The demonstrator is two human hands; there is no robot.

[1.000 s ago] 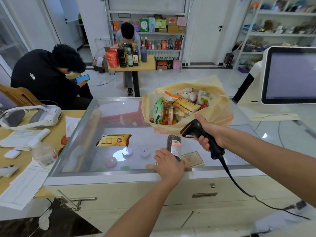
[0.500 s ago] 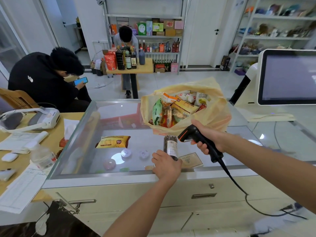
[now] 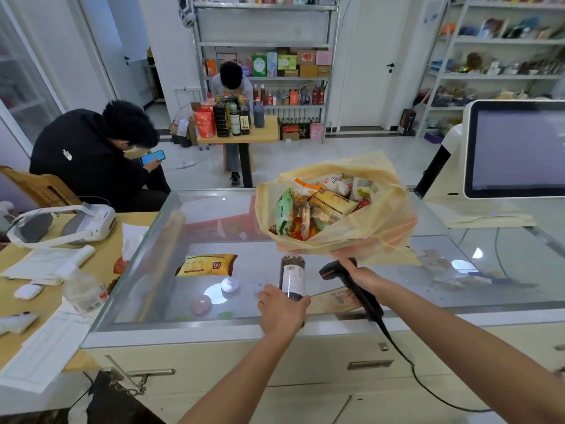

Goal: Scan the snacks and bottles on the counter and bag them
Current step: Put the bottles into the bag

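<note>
Left hand (image 3: 282, 312): closed round the near end of dark bottle (image 3: 292, 276), at 6 o'clock on the bench (image 3: 428, 289).
Dark bottle: lying flat on glass, far end pointing to 12 o'clock, white label up, just short of the bag.
Right hand (image 3: 365, 281): gripping black scanner (image 3: 348, 284) by the handle, at 3 o'clock of the bottle; head aims left at the label, not touching; cable drops off the near edge.
Yellow snack pack (image 3: 208, 264): flat on glass, 9 o'clock of the bottle, apart from it.
Bag (image 3: 382, 237): yellow plastic, mouth open, packed with snack packets, 12 to 1 o'clock of the bottle.
Screen (image 3: 516, 148): white-framed, far right, 2 o'clock.
Side desk (image 3: 18, 341): 9 o'clock, papers, clear bottle, white headset.
Seated person (image 3: 91, 154): 10 o'clock, black hoodie, holding phone.
Back table (image 3: 269, 133): 12 o'clock, sauce bottles on top, second person behind.
</note>
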